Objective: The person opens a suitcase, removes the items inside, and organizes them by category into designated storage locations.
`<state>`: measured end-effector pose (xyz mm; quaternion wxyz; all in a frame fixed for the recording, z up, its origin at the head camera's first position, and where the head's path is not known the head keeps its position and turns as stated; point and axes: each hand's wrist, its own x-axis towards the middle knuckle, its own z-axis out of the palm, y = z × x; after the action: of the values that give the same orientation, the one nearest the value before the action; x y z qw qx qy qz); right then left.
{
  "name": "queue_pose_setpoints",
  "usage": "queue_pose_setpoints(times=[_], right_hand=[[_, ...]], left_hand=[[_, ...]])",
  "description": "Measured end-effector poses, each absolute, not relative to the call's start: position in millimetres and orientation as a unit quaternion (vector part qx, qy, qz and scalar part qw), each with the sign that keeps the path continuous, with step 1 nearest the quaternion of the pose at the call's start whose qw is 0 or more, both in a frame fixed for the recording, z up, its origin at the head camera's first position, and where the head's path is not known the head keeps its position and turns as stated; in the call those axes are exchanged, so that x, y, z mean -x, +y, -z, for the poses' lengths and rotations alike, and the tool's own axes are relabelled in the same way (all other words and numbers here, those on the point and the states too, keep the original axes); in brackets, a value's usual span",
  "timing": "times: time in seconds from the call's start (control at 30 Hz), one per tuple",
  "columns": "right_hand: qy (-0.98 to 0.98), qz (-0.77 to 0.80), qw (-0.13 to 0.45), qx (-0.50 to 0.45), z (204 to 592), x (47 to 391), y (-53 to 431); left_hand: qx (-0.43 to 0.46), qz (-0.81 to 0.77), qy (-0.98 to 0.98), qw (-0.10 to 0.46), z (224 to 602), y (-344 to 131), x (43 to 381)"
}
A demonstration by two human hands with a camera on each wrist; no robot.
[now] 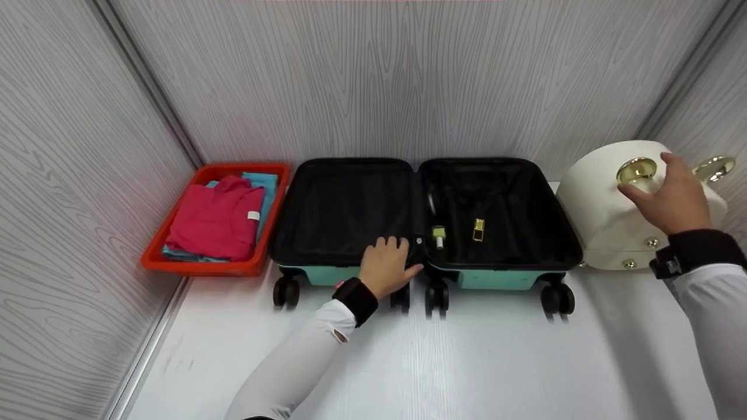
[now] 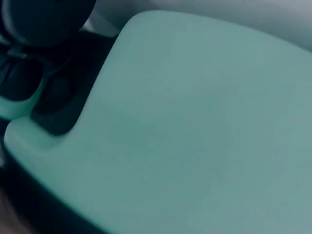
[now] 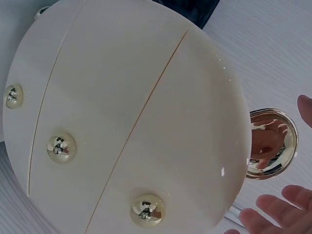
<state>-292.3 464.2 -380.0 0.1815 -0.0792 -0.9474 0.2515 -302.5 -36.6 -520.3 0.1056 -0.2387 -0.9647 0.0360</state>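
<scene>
An open suitcase (image 1: 499, 278) with a black lining and mint-green shell lies in the middle. My left hand (image 1: 384, 265) rests on the near rim of its left half, close to the hinge, with fingers extended. In the left wrist view the mint-green shell (image 2: 185, 122) fills most of the frame. On the right stands a cream rounded box (image 1: 607, 216) with gold fittings. Beside its round gold knob (image 3: 274, 144) my right hand (image 1: 674, 195) holds its thumb and fingers spread, apart from the knob in the right wrist view.
Inside the suitcase's right half lie a small item with a yellow-green top and white end (image 1: 439, 236) and a small gold item (image 1: 478, 230). A red-orange basket (image 1: 201, 268) at left holds folded pink cloth (image 1: 216, 219) and blue cloth (image 1: 268, 186). Grey wood-grain panels (image 1: 350, 76) enclose the back and sides.
</scene>
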Motion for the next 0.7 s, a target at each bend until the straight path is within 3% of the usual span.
queue_pose_setpoints(times=[0.2, 0.47, 0.57, 0.7], right_hand=[[-0.955, -0.240, 0.156, 0.076, 384, 291, 466], [-0.957, -0.238, 0.146, 0.076, 381, 292, 467], [-0.961, -0.228, 0.137, 0.075, 379, 295, 469], [-0.964, -0.216, 0.133, 0.076, 380, 296, 473]], left_hand=[[0.225, 0.049, -0.969, 0.094, 515, -64, 306], [0.093, 0.101, -0.974, 0.181, 494, -140, 319], [0.005, 0.086, -0.983, 0.160, 488, -169, 324], [-0.089, 0.092, -0.988, 0.091, 482, -196, 330]])
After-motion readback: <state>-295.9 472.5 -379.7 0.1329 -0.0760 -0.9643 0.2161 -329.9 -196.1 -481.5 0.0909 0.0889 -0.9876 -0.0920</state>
